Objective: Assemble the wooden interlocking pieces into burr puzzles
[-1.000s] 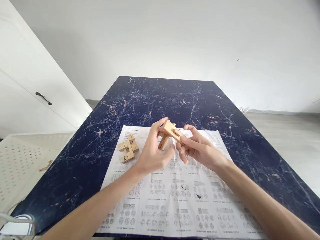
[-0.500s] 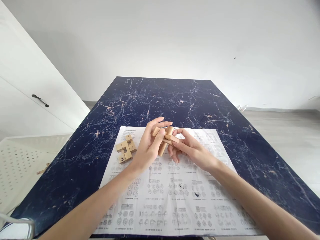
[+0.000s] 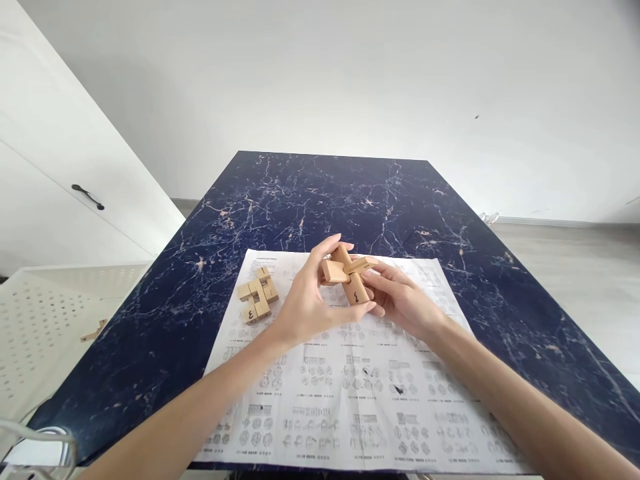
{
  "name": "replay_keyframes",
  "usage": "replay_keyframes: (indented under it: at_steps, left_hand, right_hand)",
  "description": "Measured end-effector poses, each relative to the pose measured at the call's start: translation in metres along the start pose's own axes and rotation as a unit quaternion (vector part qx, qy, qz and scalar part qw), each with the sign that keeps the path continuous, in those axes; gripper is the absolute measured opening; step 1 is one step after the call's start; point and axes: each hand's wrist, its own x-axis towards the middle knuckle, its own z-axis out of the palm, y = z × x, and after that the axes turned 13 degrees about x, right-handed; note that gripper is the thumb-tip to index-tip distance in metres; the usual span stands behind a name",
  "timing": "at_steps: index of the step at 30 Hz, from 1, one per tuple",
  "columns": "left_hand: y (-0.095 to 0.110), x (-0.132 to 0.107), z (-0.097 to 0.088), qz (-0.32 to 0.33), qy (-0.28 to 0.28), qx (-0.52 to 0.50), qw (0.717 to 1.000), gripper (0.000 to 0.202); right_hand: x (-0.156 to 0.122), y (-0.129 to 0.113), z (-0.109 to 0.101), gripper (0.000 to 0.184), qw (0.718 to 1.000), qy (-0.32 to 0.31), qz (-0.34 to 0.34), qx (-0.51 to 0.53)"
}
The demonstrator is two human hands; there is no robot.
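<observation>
A cluster of crossed light wooden puzzle bars (image 3: 346, 275) is held just above a printed instruction sheet (image 3: 350, 387). My left hand (image 3: 306, 308) grips it from the left, thumb under and fingers curled over the top. My right hand (image 3: 400, 300) holds it from the right with fingers wrapped around the bars. One bar shows a dark mark on its front face. A second group of notched wooden pieces (image 3: 257, 293), one marked with a 3, lies on the sheet's upper left corner, a little left of my left hand.
The sheet lies on a dark blue marble-patterned table (image 3: 325, 200). A white perforated surface (image 3: 45, 320) with a small wooden piece (image 3: 93, 331) stands to the left. A white cabinet door with a black handle (image 3: 87, 197) is behind it.
Both hands have turned the bars; the pieces now sit crossed together with the marked bar facing me. The loose pieces on the sheet have not moved.
</observation>
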Motion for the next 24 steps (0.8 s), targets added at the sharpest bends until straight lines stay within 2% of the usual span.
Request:
replay_keyframes:
  at_steps: [7,11,14,17,19,21,24]
  left_hand:
    - [0.006,0.001,-0.004,0.015,-0.014,-0.005,1.0,0.092]
    - [0.005,0.001,-0.008,0.011,-0.025,0.02,0.999,0.093]
    - [0.002,0.002,-0.008,-0.022,-0.039,0.006,0.999,0.093]
    - [-0.001,0.002,-0.006,-0.071,-0.023,0.029,0.997,0.094]
    - [-0.001,0.003,-0.004,-0.099,-0.003,0.049,0.994,0.089]
    - [-0.002,0.003,-0.002,-0.112,0.011,0.057,0.992,0.077]
    - [-0.003,0.003,0.0,-0.109,0.022,0.063,0.992,0.057]
  right_hand:
    - [-0.001,-0.013,-0.006,0.027,0.997,-0.064,0.032,-0.005]
    - [-0.001,-0.019,-0.006,0.024,0.997,-0.055,0.047,-0.02]
    - [-0.001,-0.019,-0.003,0.024,0.999,-0.031,0.037,-0.017]
    - [0.0,-0.019,-0.003,0.026,0.999,0.029,-0.012,-0.027]
    - [0.002,-0.022,-0.008,0.021,0.991,0.098,-0.08,-0.037]
    - [0.005,-0.026,-0.018,0.02,0.968,0.182,-0.166,-0.047]
    - [0.009,-0.032,-0.036,0.024,0.913,0.302,-0.266,-0.067]
